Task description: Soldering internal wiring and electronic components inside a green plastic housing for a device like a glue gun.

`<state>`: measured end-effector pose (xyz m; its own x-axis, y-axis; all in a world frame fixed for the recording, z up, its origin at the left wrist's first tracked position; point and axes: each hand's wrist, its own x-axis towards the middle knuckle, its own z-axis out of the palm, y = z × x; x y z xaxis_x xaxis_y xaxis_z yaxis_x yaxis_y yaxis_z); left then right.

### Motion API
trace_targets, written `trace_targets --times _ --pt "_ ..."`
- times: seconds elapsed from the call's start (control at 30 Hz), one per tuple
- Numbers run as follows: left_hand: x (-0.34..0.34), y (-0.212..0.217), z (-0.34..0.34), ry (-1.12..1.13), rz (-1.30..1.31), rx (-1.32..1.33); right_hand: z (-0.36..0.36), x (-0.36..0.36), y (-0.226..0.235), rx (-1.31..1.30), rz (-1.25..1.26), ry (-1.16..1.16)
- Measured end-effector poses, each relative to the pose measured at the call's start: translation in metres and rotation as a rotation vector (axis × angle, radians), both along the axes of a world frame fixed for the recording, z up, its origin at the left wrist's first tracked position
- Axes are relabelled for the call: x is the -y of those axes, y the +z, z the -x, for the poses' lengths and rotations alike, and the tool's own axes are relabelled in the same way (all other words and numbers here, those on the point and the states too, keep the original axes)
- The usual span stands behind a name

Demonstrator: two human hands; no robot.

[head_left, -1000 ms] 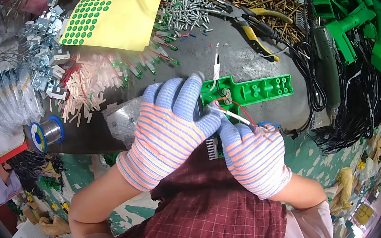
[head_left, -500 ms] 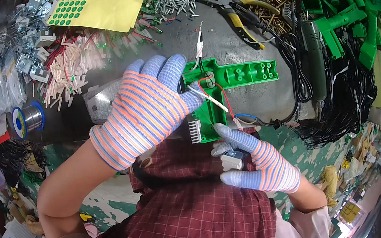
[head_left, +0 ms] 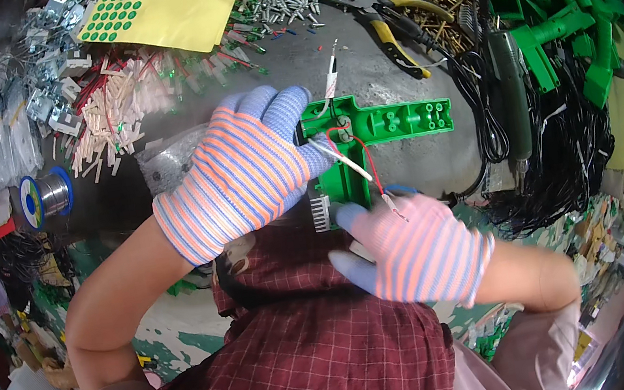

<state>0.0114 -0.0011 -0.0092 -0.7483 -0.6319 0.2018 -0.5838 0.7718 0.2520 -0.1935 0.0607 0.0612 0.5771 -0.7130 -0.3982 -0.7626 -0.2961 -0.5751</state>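
The green plastic housing (head_left: 382, 123) lies on the dark worktop in front of me, its long handle running left to right and pointing off to my right, its wider, open head at the left end. My left hand (head_left: 242, 181) is the nearer one: its fingers are closed round that head's left edge, the thumb over a white sleeve (head_left: 356, 169) and beside the red wire (head_left: 372, 162). My right hand (head_left: 428, 254) is blurred, just below the head on my side, thumb and forefinger parted towards the white finned block (head_left: 320, 214) at the head's lower left corner. Something pale shows between those fingers, but I can't tell whether they grip it. As for labels, a yellow sheet (head_left: 183, 13) at the top carries rows of round green stickers (head_left: 120, 11), their marks too small to read. I can make out no lettering on the housing.
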Motion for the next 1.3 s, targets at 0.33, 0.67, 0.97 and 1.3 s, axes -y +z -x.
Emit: trace_targets --times 0.33,0.67,0.97,1.3 --pt "-0.004 0.003 -0.001 0.029 -0.014 0.002 0.018 0.006 0.007 -0.304 0.053 -0.098" --pt "-0.002 0.001 -0.004 0.031 -0.013 0.024 0.013 0.001 -0.007 -0.006 0.709 0.1" --pt "-0.002 0.008 -0.003 0.037 -0.089 0.076 0.024 0.004 -0.026 0.133 0.615 0.132" --pt "0.003 0.014 -0.005 0.032 -0.109 0.063 0.03 -0.011 -0.036 0.07 0.736 0.045"
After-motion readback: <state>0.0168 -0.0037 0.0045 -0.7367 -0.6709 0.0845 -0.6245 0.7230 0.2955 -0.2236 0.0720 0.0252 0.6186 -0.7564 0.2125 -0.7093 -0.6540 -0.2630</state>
